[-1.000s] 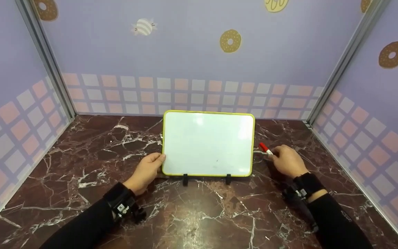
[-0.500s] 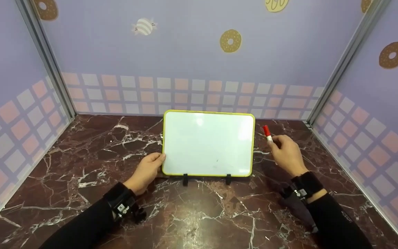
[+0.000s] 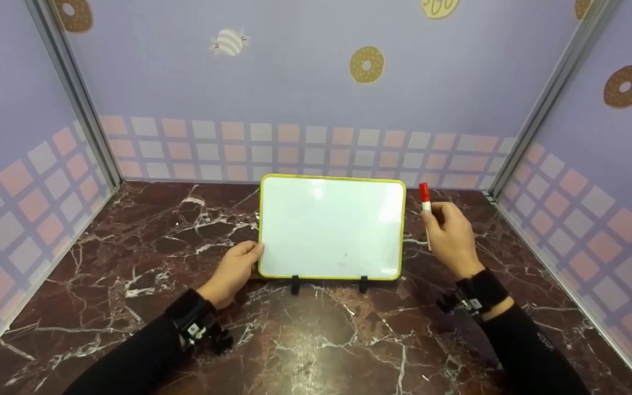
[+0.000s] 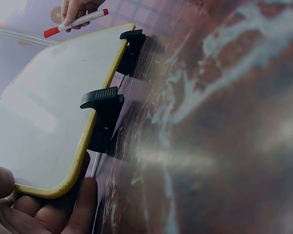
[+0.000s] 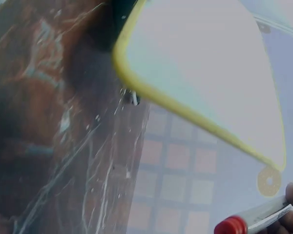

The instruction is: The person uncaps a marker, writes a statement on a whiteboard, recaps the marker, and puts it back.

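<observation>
A small whiteboard with a yellow frame stands tilted back on a stand with black clips. My left hand grips its lower left edge, thumb on the front and fingers behind, as the left wrist view shows. To the board's right, my right hand pinches a marker between thumb and fingers. The marker has a white barrel and a red cap, which points up in the head view. Its other end, also red, shows in the right wrist view as the marker's red tip. A gap separates marker and board.
The dark red marbled tabletop spreads around the board. Behind it stands a lilac wall with pink and white squares, and side panels close in both sides. A small dark mark is on the board's lower right.
My right hand has lifted the marker up from near the tabletop and turned it from slanted to nearly upright. The left hand and the whiteboard have stayed in place.
</observation>
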Demonstrator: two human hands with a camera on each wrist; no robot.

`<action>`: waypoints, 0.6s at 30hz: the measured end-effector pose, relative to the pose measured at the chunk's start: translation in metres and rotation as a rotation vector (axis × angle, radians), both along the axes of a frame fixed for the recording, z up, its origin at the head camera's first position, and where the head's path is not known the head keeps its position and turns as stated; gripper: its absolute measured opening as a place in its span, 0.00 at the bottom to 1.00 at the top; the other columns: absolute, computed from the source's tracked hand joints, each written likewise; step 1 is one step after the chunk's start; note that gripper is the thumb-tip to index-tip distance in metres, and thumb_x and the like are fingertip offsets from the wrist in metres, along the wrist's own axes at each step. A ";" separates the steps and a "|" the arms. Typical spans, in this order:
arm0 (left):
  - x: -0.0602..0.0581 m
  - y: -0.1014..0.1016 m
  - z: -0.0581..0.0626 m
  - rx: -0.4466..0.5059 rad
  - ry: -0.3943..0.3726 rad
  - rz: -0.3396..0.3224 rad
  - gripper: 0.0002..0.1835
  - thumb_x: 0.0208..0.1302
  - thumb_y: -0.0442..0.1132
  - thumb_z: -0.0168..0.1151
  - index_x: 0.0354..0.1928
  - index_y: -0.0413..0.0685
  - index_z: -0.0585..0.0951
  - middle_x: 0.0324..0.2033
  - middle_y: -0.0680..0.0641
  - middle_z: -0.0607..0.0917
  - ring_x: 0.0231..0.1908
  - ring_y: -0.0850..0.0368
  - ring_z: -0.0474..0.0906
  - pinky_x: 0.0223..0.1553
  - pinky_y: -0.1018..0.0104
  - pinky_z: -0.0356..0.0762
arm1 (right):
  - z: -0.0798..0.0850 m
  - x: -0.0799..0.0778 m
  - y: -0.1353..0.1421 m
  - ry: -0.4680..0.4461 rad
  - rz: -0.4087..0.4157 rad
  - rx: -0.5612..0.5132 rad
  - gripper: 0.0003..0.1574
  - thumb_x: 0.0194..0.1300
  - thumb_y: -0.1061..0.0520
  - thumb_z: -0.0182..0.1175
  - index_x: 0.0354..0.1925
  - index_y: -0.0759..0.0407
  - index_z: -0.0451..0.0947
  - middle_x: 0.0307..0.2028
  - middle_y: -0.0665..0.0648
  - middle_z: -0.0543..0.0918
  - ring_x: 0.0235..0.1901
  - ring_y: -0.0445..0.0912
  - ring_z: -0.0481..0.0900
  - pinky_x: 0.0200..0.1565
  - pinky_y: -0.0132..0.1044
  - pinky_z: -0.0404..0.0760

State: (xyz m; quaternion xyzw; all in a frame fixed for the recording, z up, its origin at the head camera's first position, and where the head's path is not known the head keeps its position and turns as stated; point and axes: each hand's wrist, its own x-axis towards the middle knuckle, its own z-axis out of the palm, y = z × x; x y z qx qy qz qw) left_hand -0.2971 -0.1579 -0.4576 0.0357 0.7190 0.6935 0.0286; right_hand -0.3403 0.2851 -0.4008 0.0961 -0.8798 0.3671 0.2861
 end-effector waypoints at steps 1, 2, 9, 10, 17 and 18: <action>0.000 0.000 0.000 0.002 0.007 -0.001 0.18 0.92 0.41 0.49 0.55 0.30 0.81 0.51 0.34 0.88 0.47 0.48 0.88 0.46 0.57 0.88 | 0.001 0.001 -0.002 0.010 0.004 -0.006 0.16 0.85 0.57 0.63 0.58 0.69 0.83 0.46 0.66 0.85 0.43 0.57 0.83 0.47 0.47 0.77; -0.001 0.000 0.000 0.004 0.013 0.000 0.18 0.92 0.41 0.49 0.55 0.30 0.81 0.51 0.34 0.88 0.48 0.48 0.88 0.47 0.58 0.88 | 0.002 0.001 -0.004 0.021 0.010 -0.010 0.16 0.84 0.57 0.63 0.58 0.69 0.83 0.46 0.65 0.85 0.43 0.56 0.83 0.46 0.45 0.77; -0.003 0.000 0.004 -0.096 0.085 0.050 0.19 0.92 0.43 0.52 0.57 0.31 0.81 0.53 0.36 0.85 0.53 0.45 0.83 0.53 0.58 0.80 | 0.006 0.006 -0.018 0.104 0.066 -0.029 0.12 0.81 0.60 0.68 0.55 0.68 0.85 0.42 0.61 0.85 0.38 0.50 0.81 0.40 0.33 0.73; -0.003 0.000 0.005 -0.128 0.101 0.065 0.19 0.91 0.43 0.52 0.57 0.31 0.81 0.53 0.36 0.84 0.53 0.44 0.81 0.53 0.57 0.78 | 0.007 0.006 -0.020 0.109 0.071 -0.034 0.12 0.80 0.60 0.68 0.54 0.67 0.85 0.42 0.61 0.85 0.37 0.49 0.80 0.39 0.32 0.73; -0.006 0.000 0.016 -0.220 0.190 0.141 0.20 0.91 0.46 0.53 0.63 0.33 0.79 0.52 0.36 0.84 0.55 0.42 0.80 0.57 0.51 0.76 | 0.010 0.008 -0.031 0.129 0.111 -0.045 0.11 0.79 0.61 0.69 0.53 0.68 0.85 0.40 0.59 0.85 0.33 0.47 0.79 0.34 0.28 0.74; -0.007 0.001 0.018 -0.229 0.203 0.152 0.20 0.91 0.46 0.53 0.64 0.33 0.79 0.53 0.36 0.84 0.55 0.42 0.80 0.58 0.50 0.76 | 0.010 0.009 -0.033 0.132 0.116 -0.044 0.11 0.79 0.62 0.69 0.53 0.68 0.85 0.40 0.59 0.85 0.33 0.47 0.79 0.34 0.28 0.74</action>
